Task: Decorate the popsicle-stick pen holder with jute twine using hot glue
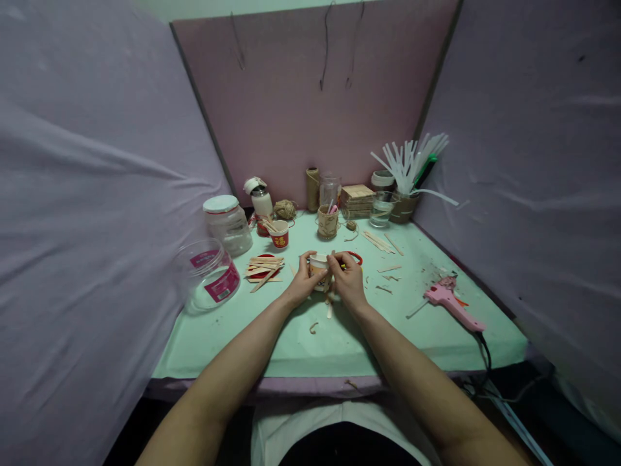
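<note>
Left: tipped clear jar (207, 275), then loose wooden sticks (264, 267) on a red lid, unused. Centre: left hand (301, 283) grips the small paper cup (319, 266) on the table's (291, 336) mid-line; right hand (347, 278) pinches a stick (330, 275) upright against the cup wall. Judging by that, cladding is barely begun, most of the wall left. Right: pink glue gun (451, 301) lies apart. How many sticks are already on the cup is hidden by the fingers.
</note>
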A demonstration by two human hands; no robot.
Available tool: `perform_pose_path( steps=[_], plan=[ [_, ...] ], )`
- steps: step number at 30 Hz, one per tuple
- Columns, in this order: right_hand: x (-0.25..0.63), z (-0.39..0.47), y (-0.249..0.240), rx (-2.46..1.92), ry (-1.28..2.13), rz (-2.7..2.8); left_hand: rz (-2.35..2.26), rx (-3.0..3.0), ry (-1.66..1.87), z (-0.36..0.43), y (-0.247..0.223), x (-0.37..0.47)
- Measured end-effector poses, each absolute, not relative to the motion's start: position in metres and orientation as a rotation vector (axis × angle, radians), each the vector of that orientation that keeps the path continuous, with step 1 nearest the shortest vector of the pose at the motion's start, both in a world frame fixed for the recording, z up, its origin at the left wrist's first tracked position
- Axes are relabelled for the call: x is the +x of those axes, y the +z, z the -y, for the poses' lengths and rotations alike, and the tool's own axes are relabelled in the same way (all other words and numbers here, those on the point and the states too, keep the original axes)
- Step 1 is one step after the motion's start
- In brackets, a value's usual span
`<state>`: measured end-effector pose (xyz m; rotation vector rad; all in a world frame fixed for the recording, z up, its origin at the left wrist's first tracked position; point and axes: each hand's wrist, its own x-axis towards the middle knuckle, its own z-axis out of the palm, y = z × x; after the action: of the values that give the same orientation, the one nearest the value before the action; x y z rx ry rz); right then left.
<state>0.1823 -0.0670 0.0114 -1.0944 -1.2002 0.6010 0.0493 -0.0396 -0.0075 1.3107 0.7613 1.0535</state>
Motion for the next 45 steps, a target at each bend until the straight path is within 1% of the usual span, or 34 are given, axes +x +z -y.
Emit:
perform_pose_path(
  steps=[7, 13, 19, 21, 25, 30, 36, 45],
  plan=[
    [0.182, 0.066, 0.012, -1.098, 0.625, 1.207, -0.774, 1.309, 1.067, 0.039, -0.008, 0.049],
    [0.19, 0.062, 0.009, -1.077, 0.504, 1.276, -0.687, 1.035, 0.974, 0.04, 0.004, 0.048],
    [0.189, 0.066, 0.003, -1.079, 0.709, 1.399, -0.676, 0.888, 1.074, 0.033, 0.004, 0.046],
    [0.189, 0.069, 0.002, -1.046, 0.714, 1.488, -0.694, 0.829, 1.136, 0.03, 0.002, 0.046],
    [0.19, 0.072, 0.001, -1.003, 0.585, 1.602, -0.737, 0.769, 1.223, 0.027, 0.001, 0.045],
    [0.19, 0.069, -0.002, -0.989, 0.423, 1.614, -0.786, 0.799, 1.223, 0.03, 0.002, 0.046],
    [0.182, 0.07, -0.005, -0.963, 0.372, 1.605, -0.893, 0.835, 1.294, 0.034, 0.002, 0.052],
    [0.179, 0.071, -0.007, -0.96, 0.312, 1.574, -0.92, 0.867, 1.351, 0.038, 0.0, 0.055]
  ],
)
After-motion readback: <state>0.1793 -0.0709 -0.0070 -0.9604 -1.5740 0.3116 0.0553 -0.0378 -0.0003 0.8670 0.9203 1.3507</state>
